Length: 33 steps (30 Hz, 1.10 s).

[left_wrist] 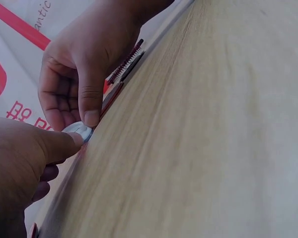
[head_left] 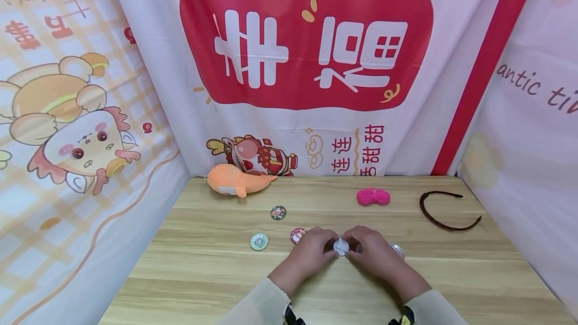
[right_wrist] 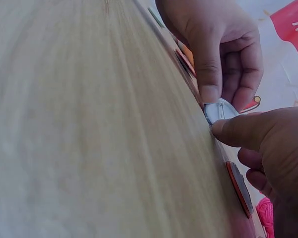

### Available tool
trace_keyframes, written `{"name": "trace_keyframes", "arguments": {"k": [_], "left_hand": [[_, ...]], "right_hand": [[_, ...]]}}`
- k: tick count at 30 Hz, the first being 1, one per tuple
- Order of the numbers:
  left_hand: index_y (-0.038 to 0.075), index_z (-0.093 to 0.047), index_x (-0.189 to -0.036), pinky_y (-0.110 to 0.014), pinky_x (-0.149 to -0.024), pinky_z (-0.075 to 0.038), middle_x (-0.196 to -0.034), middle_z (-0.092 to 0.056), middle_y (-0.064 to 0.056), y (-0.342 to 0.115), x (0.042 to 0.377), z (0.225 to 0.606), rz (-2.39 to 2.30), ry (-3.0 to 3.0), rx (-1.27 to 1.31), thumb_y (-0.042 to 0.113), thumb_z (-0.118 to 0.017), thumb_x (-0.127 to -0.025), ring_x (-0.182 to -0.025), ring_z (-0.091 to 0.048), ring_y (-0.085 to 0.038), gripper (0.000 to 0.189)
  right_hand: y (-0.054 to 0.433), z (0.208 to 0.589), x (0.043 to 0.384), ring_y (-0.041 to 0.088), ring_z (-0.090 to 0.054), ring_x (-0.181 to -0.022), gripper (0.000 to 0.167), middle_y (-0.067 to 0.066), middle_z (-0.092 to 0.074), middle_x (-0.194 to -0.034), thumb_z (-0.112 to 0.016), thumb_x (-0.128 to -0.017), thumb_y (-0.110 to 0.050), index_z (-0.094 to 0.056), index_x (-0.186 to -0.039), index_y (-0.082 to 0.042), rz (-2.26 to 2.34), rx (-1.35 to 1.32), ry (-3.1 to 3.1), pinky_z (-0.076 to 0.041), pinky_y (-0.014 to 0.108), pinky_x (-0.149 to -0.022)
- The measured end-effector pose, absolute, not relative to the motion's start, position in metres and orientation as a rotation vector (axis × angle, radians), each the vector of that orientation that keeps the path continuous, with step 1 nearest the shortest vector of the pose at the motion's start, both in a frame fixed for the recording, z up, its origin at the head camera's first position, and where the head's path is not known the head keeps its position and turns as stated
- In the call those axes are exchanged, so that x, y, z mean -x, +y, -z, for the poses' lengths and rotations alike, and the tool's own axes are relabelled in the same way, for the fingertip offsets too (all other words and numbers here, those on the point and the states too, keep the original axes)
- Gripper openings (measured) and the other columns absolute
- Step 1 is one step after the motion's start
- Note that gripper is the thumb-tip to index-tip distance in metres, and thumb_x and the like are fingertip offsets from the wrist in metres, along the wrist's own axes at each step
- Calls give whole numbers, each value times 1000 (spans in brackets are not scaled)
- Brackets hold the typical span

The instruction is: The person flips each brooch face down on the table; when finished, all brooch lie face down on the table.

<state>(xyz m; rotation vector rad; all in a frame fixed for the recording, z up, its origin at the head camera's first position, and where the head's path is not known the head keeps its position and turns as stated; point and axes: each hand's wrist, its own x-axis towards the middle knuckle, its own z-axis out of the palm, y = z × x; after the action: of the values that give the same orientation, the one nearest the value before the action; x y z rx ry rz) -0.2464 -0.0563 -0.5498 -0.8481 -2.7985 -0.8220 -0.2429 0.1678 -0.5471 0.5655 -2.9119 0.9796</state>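
A round pin badge [head_left: 340, 247], its silvery back facing up, is pinched between both hands near the tabletop. The pin across its back shows in the right wrist view. My left hand [head_left: 312, 251] holds the badge's left edge with thumb and fingers. From the other side, my right hand [head_left: 374, 254] grips the right edge the same way. Just left of the left hand lies a pink-red badge [head_left: 297, 235], partly covered by the fingers. Beyond the right hand, a round silvery object [head_left: 398, 251] is partly hidden; its red rim [right_wrist: 240, 188] shows in the right wrist view.
A pale green badge [head_left: 259, 241] and a dark badge [head_left: 278, 212] lie to the left on the wooden table [head_left: 217, 285]. Along the back are an orange plush toy [head_left: 237, 180], a pink yarn bundle [head_left: 373, 196] and a brown headband [head_left: 444, 225]. Printed cloths surround the table.
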Motion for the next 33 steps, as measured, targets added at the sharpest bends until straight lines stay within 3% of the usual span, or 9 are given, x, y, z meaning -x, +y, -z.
{"name": "trace_keyframes", "arguments": {"k": [5,16,33], "left_hand": [[20,-79,-123,-31,-105,-57,-121,-79,8,-57,249,553,828,-2798,878,25,-88,-93,-114,-68,-11,32],[21,-82,-119,-26,-100,-56,-112,-80,11,-60,252,556,780,-2758,994,27,-87,-94,-107,-66,-7,26],[20,-84,-116,-25,-102,-56,-111,-81,12,-60,253,555,689,-2765,1026,29,-85,-96,-110,-68,-7,23]], "right_hand": [[171,550,245,5,-64,-105,32,-18,-71,-114,-91,-90,-23,-80,-119,-31,-976,-614,-2905,-59,34,-96],[178,556,247,8,-66,-108,30,-15,-73,-112,-92,-89,-27,-82,-117,-29,-909,-790,-2822,-61,37,-97],[178,551,244,12,-69,-108,26,-11,-77,-111,-92,-90,-28,-83,-114,-24,-843,-901,-2749,-62,41,-96]]}}
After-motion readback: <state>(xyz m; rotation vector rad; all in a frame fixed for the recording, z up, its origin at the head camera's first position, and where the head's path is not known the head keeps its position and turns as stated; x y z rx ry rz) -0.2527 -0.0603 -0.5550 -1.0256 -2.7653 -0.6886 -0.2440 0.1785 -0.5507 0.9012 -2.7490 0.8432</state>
